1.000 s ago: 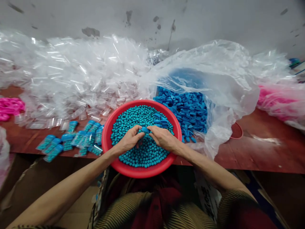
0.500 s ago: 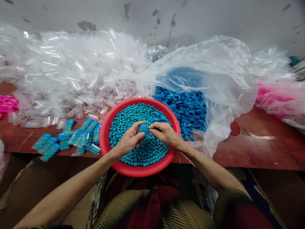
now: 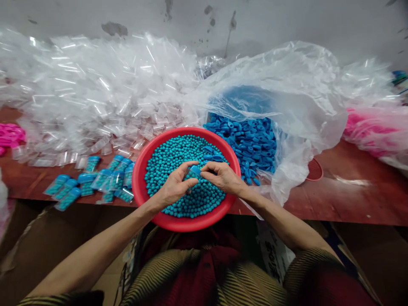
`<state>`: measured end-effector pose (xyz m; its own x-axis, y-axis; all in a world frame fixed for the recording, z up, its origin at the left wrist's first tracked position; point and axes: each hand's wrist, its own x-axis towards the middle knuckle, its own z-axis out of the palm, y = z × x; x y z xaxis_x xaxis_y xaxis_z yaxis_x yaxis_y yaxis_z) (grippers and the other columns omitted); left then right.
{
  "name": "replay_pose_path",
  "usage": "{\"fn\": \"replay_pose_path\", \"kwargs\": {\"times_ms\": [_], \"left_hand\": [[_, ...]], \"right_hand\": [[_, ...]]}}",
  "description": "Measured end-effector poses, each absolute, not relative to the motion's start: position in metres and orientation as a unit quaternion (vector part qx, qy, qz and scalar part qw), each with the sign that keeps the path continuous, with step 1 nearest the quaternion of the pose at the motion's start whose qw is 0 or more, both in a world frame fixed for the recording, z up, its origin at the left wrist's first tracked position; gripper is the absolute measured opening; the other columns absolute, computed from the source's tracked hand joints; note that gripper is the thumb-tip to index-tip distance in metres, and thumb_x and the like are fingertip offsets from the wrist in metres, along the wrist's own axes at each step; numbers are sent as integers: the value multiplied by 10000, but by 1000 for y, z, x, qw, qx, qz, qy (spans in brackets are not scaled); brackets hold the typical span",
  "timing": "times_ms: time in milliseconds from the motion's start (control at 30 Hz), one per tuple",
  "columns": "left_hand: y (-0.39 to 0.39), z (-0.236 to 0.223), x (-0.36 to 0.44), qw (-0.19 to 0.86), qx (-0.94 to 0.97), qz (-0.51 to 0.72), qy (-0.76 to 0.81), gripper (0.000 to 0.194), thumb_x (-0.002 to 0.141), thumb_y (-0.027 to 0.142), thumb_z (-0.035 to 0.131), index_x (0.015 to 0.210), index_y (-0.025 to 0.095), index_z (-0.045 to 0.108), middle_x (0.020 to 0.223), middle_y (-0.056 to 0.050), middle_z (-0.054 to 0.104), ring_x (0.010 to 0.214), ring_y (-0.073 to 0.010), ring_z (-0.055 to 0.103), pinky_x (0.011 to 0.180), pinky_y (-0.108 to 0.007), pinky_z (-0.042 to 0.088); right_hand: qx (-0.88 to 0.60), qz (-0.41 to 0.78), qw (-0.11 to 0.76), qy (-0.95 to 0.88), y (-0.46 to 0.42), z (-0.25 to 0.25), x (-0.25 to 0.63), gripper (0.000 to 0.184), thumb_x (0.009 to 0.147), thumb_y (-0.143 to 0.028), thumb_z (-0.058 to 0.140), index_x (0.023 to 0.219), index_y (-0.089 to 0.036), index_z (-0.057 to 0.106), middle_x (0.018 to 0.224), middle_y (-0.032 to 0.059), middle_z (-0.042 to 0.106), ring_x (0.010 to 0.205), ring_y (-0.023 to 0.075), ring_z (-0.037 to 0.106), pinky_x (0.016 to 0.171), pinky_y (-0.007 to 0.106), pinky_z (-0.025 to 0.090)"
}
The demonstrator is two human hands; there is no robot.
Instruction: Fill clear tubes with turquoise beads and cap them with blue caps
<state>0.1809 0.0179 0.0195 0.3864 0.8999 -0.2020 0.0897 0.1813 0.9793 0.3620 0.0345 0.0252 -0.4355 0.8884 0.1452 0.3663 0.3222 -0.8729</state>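
My left hand point(image 3: 176, 183) holds a small clear container with a blue cap point(image 3: 194, 171) between thumb and fingers, over the middle of a red basin point(image 3: 138, 180). From the other side, my right hand point(image 3: 225, 177) pinches at the edge of that cap; its fingertips partly hide the contact. Turquoise beads point(image 3: 170, 155) fill the basin beneath both hands. A few loose blue caps point(image 3: 214, 155) lie on the beads, just beyond my right hand.
Several bead-filled capped containers point(image 3: 116, 180) lie left of the basin. Behind them rises a heap of clear empty containers point(image 3: 105, 97). Blue caps point(image 3: 251, 140) spill from a plastic bag point(image 3: 306, 93) at right. Pink pieces point(image 3: 12, 135) sit far left on the red table point(image 3: 357, 199).
Both hands stay over the basin with the same container, shifting only slightly. My right fingers remain at the cap. The whole view has moved a little.
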Motion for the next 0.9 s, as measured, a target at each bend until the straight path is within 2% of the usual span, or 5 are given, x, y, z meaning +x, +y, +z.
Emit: {"fn": "replay_pose_path", "kwargs": {"times_ms": [267,533,667,767,900], "left_hand": [[15,11,186,572,554,377,473,289,767,267,573,1030,192,479,637,77,419,484,-46,374,424,-161,349],[14,12,178,606,556,328,465,427,803,302,543,1193,223,388,710,64,500,456,-48,464,403,-167,376],[11,15,181,586,564,347,467,560,808,268,526,1325,228,313,723,58,486,480,-54,432,437,-186,387],[10,16,182,557,577,372,467,570,808,260,539,1338,221,333,724,49,484,519,-63,406,488,-199,383],[12,16,183,544,574,395,468,482,800,277,559,1256,199,424,804,22,513,614,-85,422,573,-218,396]], "right_hand": [[-381,353,316,-794,34,23,360,126,834,-207,522,767,-164,620,702,-1,590,689,108,536,683,240,420],[-404,616,374,-563,43,16,362,490,745,-282,628,1208,-178,506,872,11,626,633,113,606,612,285,518],[-431,489,384,-654,37,17,354,392,826,-271,549,1206,-176,527,969,54,660,850,169,644,767,333,525],[-406,353,288,-792,28,27,350,350,890,-286,483,1210,-154,535,1060,105,648,1006,221,608,869,387,491],[-398,213,177,-875,16,32,342,803,774,-459,646,1394,-98,286,1243,221,512,1061,313,568,796,436,513]]}}
